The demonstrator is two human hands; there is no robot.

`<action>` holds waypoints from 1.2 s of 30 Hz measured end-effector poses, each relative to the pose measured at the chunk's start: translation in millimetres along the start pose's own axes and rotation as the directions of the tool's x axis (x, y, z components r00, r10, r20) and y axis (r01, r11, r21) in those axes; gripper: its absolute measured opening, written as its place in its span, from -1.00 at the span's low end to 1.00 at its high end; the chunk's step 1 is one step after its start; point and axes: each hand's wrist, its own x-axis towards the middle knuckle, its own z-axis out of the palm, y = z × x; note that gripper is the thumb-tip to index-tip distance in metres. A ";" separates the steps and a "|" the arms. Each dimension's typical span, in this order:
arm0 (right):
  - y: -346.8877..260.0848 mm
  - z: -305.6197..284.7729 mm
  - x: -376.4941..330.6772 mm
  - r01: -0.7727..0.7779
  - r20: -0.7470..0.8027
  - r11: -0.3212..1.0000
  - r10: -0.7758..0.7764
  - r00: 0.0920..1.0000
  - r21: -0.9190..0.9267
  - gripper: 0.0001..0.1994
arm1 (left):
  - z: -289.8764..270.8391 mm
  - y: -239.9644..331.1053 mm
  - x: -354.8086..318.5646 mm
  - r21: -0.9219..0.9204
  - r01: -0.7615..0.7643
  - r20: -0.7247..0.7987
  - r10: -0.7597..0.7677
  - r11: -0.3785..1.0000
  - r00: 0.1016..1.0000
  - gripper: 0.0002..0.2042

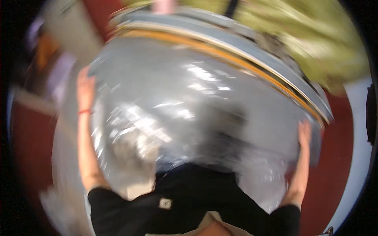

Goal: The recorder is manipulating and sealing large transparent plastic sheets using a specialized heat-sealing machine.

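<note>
A broad, glossy sheet of clear plastic film over a grey surface (157,78) spreads out before my body, with bright glare and wrinkles on it. At its left edge is my left hand (85,88), a red band (84,112) around the wrist; its fingers point away from me. My right hand (304,133) lies at the right side, close to the far right corner, with some grey sheet showing beyond it. Both arms are spread wide. Motion blur smears the fingers, so their grip on the sheet does not show clearly.
Along the far side runs a layered edge with an orange strip (220,51) and grey layers behind it. Shiny yellow-green wrapping (311,43) fills the far right. A pink object (163,6) is at the far edge. Red floor (334,145) shows at the right.
</note>
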 end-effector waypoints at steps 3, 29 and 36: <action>102.8 13.1 41.6 0.109 0.006 0.993 -0.109 0.994 0.034 -0.62 | -6.8 -41.0 -110.5 -0.248 0.248 0.120 -0.225 0.936 0.967 -0.54; 19.2 9.2 83.5 0.334 -0.367 0.943 -0.313 0.876 -0.006 -0.59 | -259.0 -202.4 -521.3 -0.563 0.825 -0.766 -0.342 -0.053 -0.544 -0.80; -169.3 16.2 12.5 0.513 -0.081 0.672 -0.563 0.823 0.534 -0.70 | -191.6 -27.8 -205.0 -0.815 0.494 0.077 -0.788 0.303 0.610 -0.68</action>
